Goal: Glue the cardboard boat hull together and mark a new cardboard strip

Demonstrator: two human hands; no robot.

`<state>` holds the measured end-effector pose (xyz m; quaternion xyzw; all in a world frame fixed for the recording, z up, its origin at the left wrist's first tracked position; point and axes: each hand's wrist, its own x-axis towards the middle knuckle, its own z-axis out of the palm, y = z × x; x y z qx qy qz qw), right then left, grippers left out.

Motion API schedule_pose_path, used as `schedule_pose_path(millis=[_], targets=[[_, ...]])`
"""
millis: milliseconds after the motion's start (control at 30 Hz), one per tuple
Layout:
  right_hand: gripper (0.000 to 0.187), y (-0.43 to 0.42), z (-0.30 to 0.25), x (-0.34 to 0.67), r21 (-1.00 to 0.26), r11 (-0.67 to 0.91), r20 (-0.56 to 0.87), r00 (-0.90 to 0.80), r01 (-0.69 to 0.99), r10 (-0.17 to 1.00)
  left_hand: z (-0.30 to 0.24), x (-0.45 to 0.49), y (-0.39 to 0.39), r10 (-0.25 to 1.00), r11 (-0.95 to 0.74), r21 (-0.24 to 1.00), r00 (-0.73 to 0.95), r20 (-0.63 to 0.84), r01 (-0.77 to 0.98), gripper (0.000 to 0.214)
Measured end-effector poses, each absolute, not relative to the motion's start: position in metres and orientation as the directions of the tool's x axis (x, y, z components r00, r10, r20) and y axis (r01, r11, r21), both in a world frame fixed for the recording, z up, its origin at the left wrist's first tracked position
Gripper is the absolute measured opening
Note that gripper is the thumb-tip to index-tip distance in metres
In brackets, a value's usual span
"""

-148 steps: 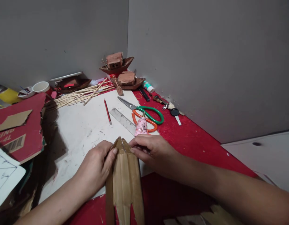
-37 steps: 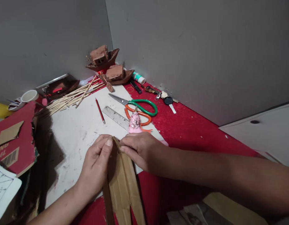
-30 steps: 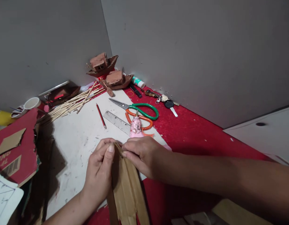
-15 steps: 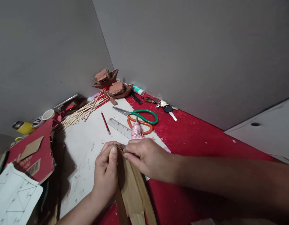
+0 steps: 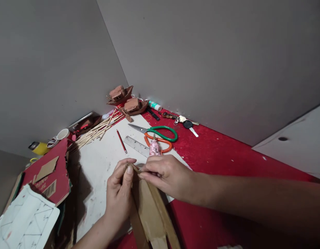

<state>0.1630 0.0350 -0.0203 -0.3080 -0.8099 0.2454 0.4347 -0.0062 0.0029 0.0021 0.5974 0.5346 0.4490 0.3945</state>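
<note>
A long folded piece of brown cardboard (image 5: 151, 211) runs from between my hands toward the bottom edge, its far end narrowed to a point. My left hand (image 5: 121, 185) grips that tip from the left, thumb on top. On the other side my right hand (image 5: 166, 174) pinches the tip's right edge between thumb and fingers. Just beyond my right hand lies a pink glue gun (image 5: 154, 148) with its metal nozzle pointing away, its rear hidden by the hand. Near it rest scissors (image 5: 163, 133) with one green and one orange handle, and a clear ruler (image 5: 136, 145).
A red pencil (image 5: 121, 141) lies on the white sheet (image 5: 97, 166). Thin sticks (image 5: 95, 133) and small brown model boats (image 5: 134, 105) stand at the back. Keys (image 5: 188, 124) lie by the wall. Torn red cardboard (image 5: 60, 166) and a drawn-on paper (image 5: 27, 221) sit at left.
The camera view has shifted slightly, so everything sits a little lower and further right. Both hands keep their hold on the cardboard's tip, with the right fingers slightly moved along its edge.
</note>
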Motion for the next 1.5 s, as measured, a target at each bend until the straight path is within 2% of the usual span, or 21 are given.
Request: schedule_pose_path(millis=[200, 433, 700, 867, 1167, 1367, 1500], targets=[[0.021, 0.036, -0.022, 0.165, -0.631, 0.74, 0.614, -0.433, 0.234, 0.66, 0.001, -0.009, 0.0, 0.996, -0.092, 0.96, 0.026, 0.089, 0.266, 0.024], [0.017, 0.034, -0.024, 0.165, -0.633, 0.734, 0.574, -0.488, 0.245, 0.658, 0.002, -0.006, -0.002, 0.997, -0.012, 0.991, 0.073, 0.002, 0.131, 0.035], [0.019, 0.032, -0.015, 0.166, -0.591, 0.765, 0.628, -0.449, 0.256, 0.636, 0.002, -0.003, -0.003, 0.999, 0.002, 0.993, 0.033, -0.006, 0.115, 0.028], [0.014, 0.034, -0.014, 0.163, -0.633, 0.732, 0.616, -0.41, 0.251, 0.673, 0.001, 0.0, -0.003, 1.0, -0.012, 0.999, 0.02, 0.011, 0.047, 0.019], [0.024, 0.036, -0.015, 0.16, -0.642, 0.73, 0.603, -0.433, 0.236, 0.67, 0.0, -0.001, -0.003, 0.999, 0.01, 0.994, 0.048, -0.016, 0.108, 0.028], [0.023, 0.036, -0.016, 0.161, -0.667, 0.711, 0.581, -0.442, 0.224, 0.684, 0.001, -0.001, -0.002, 0.998, 0.008, 0.986, 0.063, -0.019, 0.166, 0.031], [0.023, 0.038, -0.019, 0.16, -0.695, 0.698, 0.593, -0.409, 0.175, 0.693, 0.0, -0.002, -0.002, 0.999, 0.023, 0.991, 0.041, -0.029, 0.133, 0.031]])
